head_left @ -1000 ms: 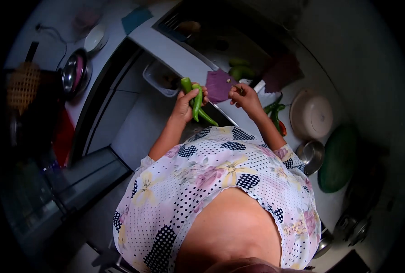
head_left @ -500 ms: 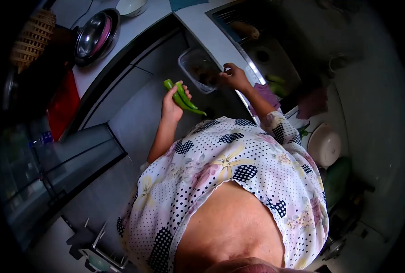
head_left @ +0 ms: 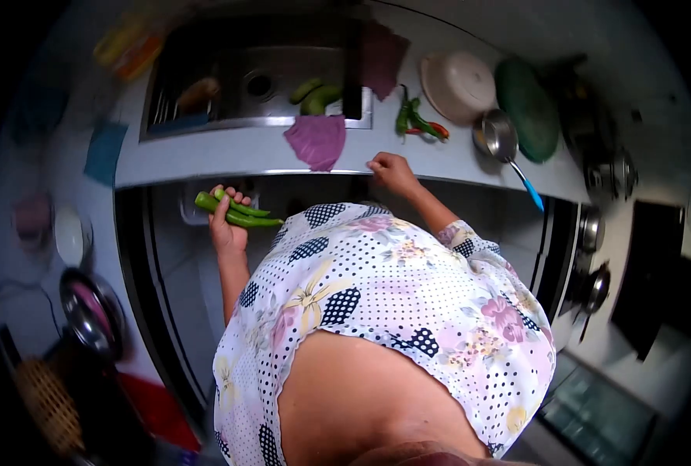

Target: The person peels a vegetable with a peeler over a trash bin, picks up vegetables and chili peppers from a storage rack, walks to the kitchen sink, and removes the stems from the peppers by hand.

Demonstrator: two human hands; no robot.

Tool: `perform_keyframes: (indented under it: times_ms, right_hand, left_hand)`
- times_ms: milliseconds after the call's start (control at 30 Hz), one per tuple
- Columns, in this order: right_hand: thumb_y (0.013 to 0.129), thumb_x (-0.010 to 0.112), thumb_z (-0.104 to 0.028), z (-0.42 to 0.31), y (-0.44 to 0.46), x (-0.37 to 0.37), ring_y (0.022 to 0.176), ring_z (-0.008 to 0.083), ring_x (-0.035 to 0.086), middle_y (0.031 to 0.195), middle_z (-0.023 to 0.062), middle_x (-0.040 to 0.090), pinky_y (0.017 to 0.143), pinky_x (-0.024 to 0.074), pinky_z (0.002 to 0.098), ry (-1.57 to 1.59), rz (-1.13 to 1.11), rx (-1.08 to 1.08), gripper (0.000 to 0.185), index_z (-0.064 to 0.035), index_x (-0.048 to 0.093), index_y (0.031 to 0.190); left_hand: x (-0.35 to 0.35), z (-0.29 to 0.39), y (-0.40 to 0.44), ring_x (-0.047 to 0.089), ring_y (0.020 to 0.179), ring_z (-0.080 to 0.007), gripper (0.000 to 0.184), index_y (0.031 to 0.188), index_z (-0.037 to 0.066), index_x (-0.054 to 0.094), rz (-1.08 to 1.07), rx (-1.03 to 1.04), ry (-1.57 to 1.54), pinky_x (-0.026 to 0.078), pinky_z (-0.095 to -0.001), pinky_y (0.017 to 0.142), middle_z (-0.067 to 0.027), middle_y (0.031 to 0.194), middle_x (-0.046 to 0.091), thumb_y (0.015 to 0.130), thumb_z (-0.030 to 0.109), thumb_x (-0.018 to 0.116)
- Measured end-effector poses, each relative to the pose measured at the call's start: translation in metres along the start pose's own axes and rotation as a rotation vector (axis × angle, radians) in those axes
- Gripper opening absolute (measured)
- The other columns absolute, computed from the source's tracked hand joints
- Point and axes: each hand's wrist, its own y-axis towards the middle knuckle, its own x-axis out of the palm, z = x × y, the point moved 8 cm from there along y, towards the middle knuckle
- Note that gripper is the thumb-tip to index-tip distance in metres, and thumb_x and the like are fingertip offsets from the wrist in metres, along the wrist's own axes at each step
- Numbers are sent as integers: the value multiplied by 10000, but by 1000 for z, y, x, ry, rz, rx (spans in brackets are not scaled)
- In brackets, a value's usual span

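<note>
My left hand [head_left: 222,221] is wrapped round two long green peppers [head_left: 246,220], their tips pointing right. Partly hidden behind that hand is a clear plastic container [head_left: 192,206], below the counter edge. My right hand [head_left: 395,172] is at the front edge of the counter with its fingers curled closed; whatever may be inside them is hidden. Closest to it on the counter are a purple cloth [head_left: 316,143], draped at the sink's front edge, and several green and red peppers [head_left: 417,119].
The sink [head_left: 244,70] holds green vegetables [head_left: 316,96] and a brownish item [head_left: 198,93]. To the right are a cream basin [head_left: 459,87], a blue-handled metal pan [head_left: 500,135] overhanging the edge and a green oval item [head_left: 526,109]. Metal bowls [head_left: 91,313] stand at left.
The view has turned to the right, so the sink and counter now face me. My right hand has moved away from the clear container. The left hand still grips the two green peppers.
</note>
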Motion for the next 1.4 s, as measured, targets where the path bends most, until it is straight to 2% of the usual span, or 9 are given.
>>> perform_keyframes:
  times_ms: [167, 267, 533, 667, 700, 800, 1033, 1167, 1400]
  right_hand:
    - [823, 618, -137, 45, -2, -102, 597, 127, 589, 718, 69, 623, 570, 471, 271, -218, 593, -110, 138, -19, 611, 894]
    - [786, 638, -210, 29, 11, -118, 795, 297, 638, 816, 146, 659, 702, 489, 376, -213, 616, -76, 192, -59, 635, 905]
    - [767, 627, -316, -41, 80, -54, 873, 338, 617, 896, 185, 643, 756, 471, 442, -695, 422, 50, 350, -33, 593, 970]
    - [785, 620, -242, -59, 91, -39, 759, 300, 631, 884, 192, 638, 674, 490, 400, -458, 354, -223, 352, 8, 587, 1031]
    - [853, 568, -173, -71, 79, -24, 657, 171, 600, 818, 118, 627, 596, 480, 293, -58, 125, -88, 315, 10, 559, 1109]
    - [890, 524, -117, -142, 46, 5, 615, 98, 566, 746, 62, 603, 568, 477, 244, 181, -60, -388, 266, 27, 542, 1113]
    - [878, 569, -143, -236, -13, 97, 616, 127, 588, 731, 69, 614, 579, 475, 265, 34, -430, -674, 384, -25, 484, 1233]
    - [826, 633, -184, -252, -7, 83, 759, 258, 648, 855, 150, 648, 661, 492, 303, -270, -423, -890, 401, -24, 517, 1176]
    - [825, 651, -147, -282, 36, 53, 786, 125, 608, 961, 60, 636, 701, 496, 259, 317, -261, -709, 294, -30, 599, 1090]
  left_hand:
    - [33, -27, 31, 489, 760, -168, 350, 1109, 49, 477, -87, -152, 120, 434, -325, 718, -65, 839, 501, 790, -39, 591]
    - [53, -33, 37, 502, 723, -167, 316, 1063, 23, 494, -85, -188, 226, 439, -318, 693, -59, 806, 504, 777, -36, 617]
    - [100, -24, 51, 518, 675, -151, 249, 981, 19, 524, -167, -38, 360, 451, -294, 641, -45, 789, 530, 765, -31, 638]
    - [98, -15, 53, 541, 662, -140, 254, 982, 27, 530, -129, 48, 383, 471, -274, 617, -40, 798, 545, 762, -21, 648]
    - [96, -14, 53, 547, 662, -138, 257, 983, 29, 530, -92, 51, 377, 475, -271, 615, -39, 799, 547, 761, -18, 652]
    - [93, -20, 55, 572, 682, -129, 277, 988, 51, 524, -49, 43, 364, 488, -255, 599, -36, 836, 566, 759, 3, 671]
    - [116, -8, 42, 577, 776, -120, 321, 1010, 63, 512, -99, 198, 368, 458, -244, 654, -28, 891, 572, 759, 108, 706]
    - [137, -1, 45, 584, 781, -116, 304, 992, 26, 521, -11, 364, 643, 490, -247, 688, -45, 891, 592, 748, 71, 697]
    - [126, 40, 39, 549, 774, -106, 399, 988, 10, 515, 29, 595, 1112, 472, -253, 685, -45, 875, 576, 684, 113, 751]
